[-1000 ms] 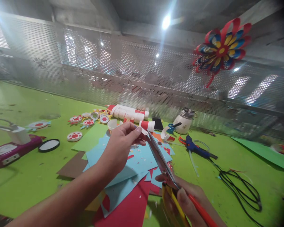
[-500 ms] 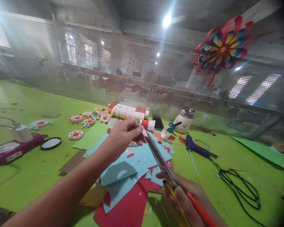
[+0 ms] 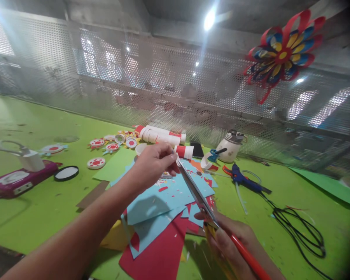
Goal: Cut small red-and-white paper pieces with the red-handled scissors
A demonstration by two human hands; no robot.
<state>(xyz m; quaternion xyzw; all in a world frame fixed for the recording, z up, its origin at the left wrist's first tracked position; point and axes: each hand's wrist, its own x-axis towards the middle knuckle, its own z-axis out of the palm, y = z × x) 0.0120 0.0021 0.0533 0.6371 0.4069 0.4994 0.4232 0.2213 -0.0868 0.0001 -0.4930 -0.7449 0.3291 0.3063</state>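
My right hand grips a pair of scissors with red and yellow handles. The long blades point up and away, their tips at the fingers of my left hand. Those fingers are pinched on a small white piece, probably paper, mostly hidden behind the thumb. Beneath both hands lie light blue paper sheets strewn with small cuttings. A red paper sheet sticks out from under them toward me.
Stacked paper cups lie behind my left hand, beside several round red-and-white paper pieces. On the right are a blue glue gun, its coiled black cord and a white bottle. A purple power strip sits left; a paper flower hangs above.
The view has shifted slightly, so the table things sit a little further right. Both hands keep nearly the same pose, with the scissor tips still at my left fingers.
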